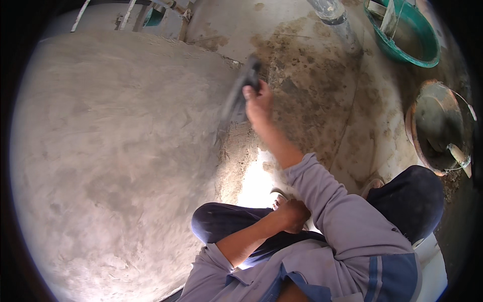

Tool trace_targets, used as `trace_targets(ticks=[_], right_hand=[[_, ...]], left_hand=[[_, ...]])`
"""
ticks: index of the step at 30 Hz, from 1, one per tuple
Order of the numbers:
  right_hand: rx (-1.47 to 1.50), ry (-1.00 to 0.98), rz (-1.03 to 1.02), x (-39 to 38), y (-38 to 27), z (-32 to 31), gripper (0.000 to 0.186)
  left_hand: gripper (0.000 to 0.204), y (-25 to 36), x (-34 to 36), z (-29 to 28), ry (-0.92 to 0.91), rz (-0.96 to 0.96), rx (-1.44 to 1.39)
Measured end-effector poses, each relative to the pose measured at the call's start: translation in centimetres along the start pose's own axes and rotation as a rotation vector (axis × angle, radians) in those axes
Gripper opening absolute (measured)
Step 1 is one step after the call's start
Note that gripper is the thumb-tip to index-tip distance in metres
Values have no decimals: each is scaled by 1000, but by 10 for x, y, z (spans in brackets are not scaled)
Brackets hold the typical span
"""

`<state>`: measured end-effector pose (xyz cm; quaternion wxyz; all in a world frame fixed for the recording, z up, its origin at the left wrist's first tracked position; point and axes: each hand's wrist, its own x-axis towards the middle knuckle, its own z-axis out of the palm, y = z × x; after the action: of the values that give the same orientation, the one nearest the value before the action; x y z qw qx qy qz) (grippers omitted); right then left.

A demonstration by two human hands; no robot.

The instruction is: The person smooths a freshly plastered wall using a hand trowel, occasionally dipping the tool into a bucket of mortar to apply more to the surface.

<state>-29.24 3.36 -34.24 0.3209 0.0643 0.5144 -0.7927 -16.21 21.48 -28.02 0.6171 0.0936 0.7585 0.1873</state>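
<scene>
My right hand [259, 103] grips the dark handle of a plastering trowel [235, 100], which is smeared by motion. Its blade runs along the right edge of a broad grey plastered surface [115, 131] that fills the left side. Below the blade, a rough, sandy strip [234, 156] borders the smoother plaster. My left hand [294, 215] is curled closed in front of my body, close to my bent knee. The undersides of its fingers are hidden, so whether they hold anything does not show.
A green basin [427, 63] with a board inside stands at the upper right. Below it, a bucket [410, 121] has a wire handle and a tool's handle jutting out. A mortar-spattered pipe [337, 25] rises from the stained floor [312, 95]. I sit on something white [432, 269].
</scene>
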Motion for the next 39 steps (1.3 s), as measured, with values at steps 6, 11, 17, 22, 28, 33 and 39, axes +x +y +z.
trace_targets(ticks=[6,11,17,22,28,33,39], right_hand=[[-21,-11,-62,52,12,8,38],[-1,-245,-607,-56,-92,89,38],[-173,-703,-705,-57,-204,57,57],[-1049,-1155,-701,4,-397,-45,45],[-1501,-549,30,-55,-481,-226,41],[-1724,-187,242,-105,-435,-390,43],[-1132,97,230,-40,-333,-462,41]], left_hand=[[30,6,2,9,85,4,41],[35,-21,35,95,294,35,-156],[21,-8,-8,-2,243,105,41],[21,2,-22,-22,618,386,59],[20,4,-103,-43,723,298,53],[20,-1,-94,-40,803,358,-22],[22,-21,-82,-27,739,289,-37]])
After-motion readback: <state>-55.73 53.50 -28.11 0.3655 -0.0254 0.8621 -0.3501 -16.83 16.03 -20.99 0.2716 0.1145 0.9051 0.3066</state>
